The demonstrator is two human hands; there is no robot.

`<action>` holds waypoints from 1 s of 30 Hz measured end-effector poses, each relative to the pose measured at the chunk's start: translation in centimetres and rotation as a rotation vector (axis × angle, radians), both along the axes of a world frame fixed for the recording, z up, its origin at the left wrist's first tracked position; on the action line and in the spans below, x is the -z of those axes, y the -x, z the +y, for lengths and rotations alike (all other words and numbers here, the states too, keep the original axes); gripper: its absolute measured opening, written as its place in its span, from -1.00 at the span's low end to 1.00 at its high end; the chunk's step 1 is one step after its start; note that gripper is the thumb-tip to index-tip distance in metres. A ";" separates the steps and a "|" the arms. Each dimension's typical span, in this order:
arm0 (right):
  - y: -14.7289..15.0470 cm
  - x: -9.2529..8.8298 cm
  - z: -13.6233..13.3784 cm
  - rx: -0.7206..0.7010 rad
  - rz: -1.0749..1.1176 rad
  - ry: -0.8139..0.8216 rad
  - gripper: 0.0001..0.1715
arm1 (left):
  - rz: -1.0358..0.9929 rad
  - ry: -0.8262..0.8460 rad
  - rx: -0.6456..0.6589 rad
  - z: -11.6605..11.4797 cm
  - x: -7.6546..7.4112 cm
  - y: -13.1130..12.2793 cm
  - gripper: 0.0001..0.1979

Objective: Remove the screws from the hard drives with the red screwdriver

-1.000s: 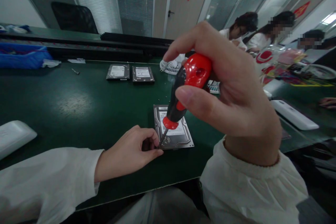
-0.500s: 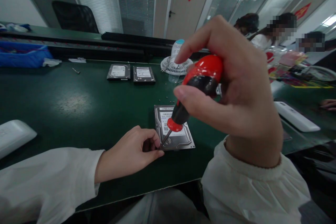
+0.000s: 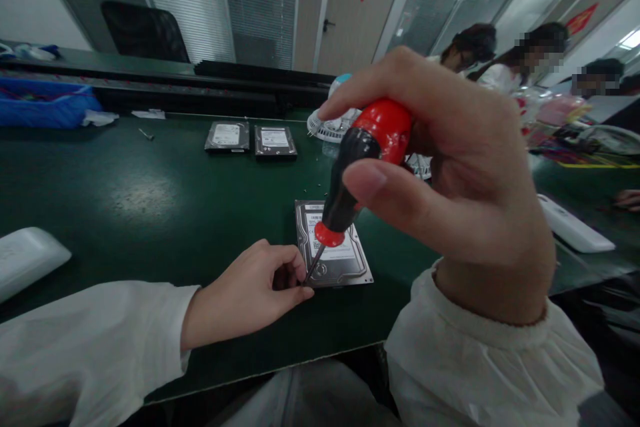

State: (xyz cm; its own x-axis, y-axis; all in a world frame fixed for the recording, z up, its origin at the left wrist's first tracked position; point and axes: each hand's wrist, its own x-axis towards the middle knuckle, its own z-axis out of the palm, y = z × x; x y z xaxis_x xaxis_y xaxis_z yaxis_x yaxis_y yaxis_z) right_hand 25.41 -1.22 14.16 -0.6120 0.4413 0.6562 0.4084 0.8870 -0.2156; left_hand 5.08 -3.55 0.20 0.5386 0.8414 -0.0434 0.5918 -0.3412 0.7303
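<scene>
A red and black screwdriver (image 3: 342, 177) slants down to the near left corner of a silver hard drive (image 3: 345, 268) lying flat on the table. My right hand (image 3: 450, 167) is closed on its handle, with the thumb at one side and the index finger stretched out above. The shaft ends at the fingertips of my left hand (image 3: 255, 290). That hand is closed in a pinch at the drive's corner, and whatever is between thumb and finger is hidden. Several tiny screws (image 3: 320, 190) lie just behind the drive.
Two more hard drives (image 3: 227, 136) (image 3: 275, 141) lie side by side farther back. Behind my right hand is a white round slotted part (image 3: 320, 125). White devices (image 3: 31, 255) (image 3: 577, 225) lie at left and right. A blue bin (image 3: 45, 103) stands back left; people sit at right.
My right hand has turned around the screwdriver handle, its thumb and fingers shifting, and the handle stands a little steeper. The left hand and the hard drive stay put.
</scene>
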 end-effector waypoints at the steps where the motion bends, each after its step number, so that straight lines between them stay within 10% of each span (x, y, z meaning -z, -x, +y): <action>1: 0.0 0.0 0.0 0.028 0.012 -0.032 -0.70 | 0.002 0.001 0.000 0.0 0.0 0.0 -0.80; 30: 0.4 -0.1 0.4 -0.013 -0.017 -0.068 -0.43 | -0.010 0.032 -0.007 0.1 0.2 0.0 -0.76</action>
State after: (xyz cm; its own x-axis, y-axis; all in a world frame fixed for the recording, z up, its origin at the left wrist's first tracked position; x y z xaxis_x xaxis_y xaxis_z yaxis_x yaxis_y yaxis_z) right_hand 24.99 -0.81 14.22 -0.6291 0.3876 0.6738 0.3996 0.9048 -0.1474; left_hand 5.05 -3.49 0.04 0.5333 0.8434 -0.0651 0.5866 -0.3133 0.7468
